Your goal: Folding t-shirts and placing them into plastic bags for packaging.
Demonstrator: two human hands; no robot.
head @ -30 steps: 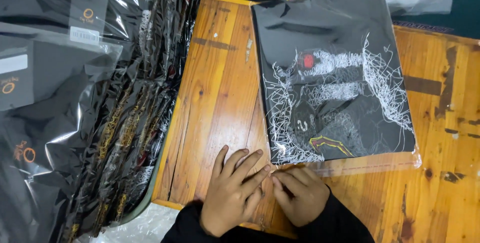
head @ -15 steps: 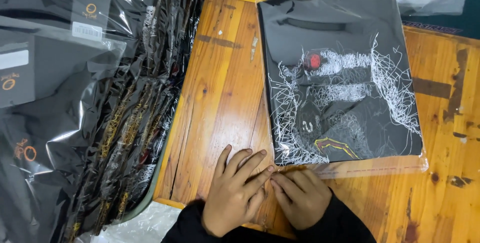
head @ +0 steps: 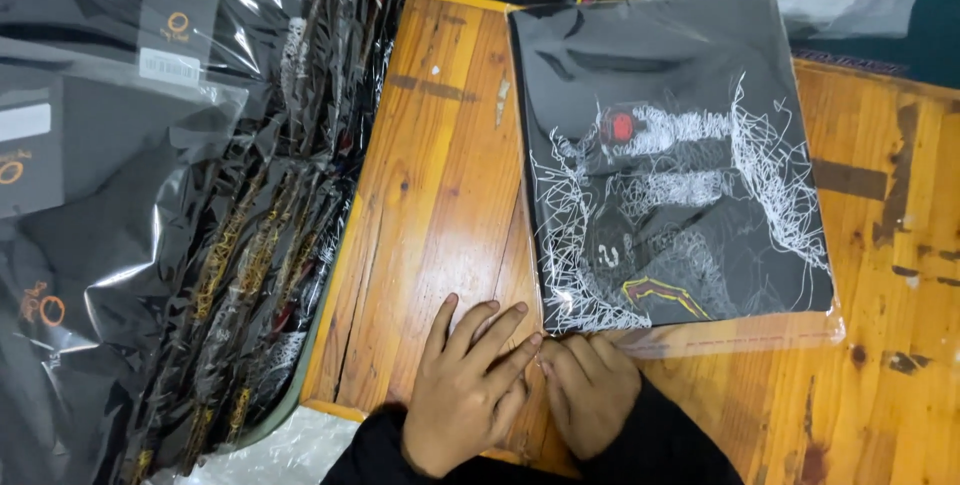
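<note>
Where the wooden table (head: 430, 195) ends on the left, a big stack of bagged black clothes (head: 150, 245) leans in overlapping rows, some with hang tags. Across the table's middle lies a folded black shirt (head: 670, 165) with a scratchy white print and a red spot, sealed in a clear plastic bag (head: 760, 333) whose open flap juts toward the person. Both hands meet at the flap's near left corner — the left hand (head: 465, 395) flat with fingers spread, the right hand (head: 590, 390) curled, fingertips pinching the plastic edge.
</note>
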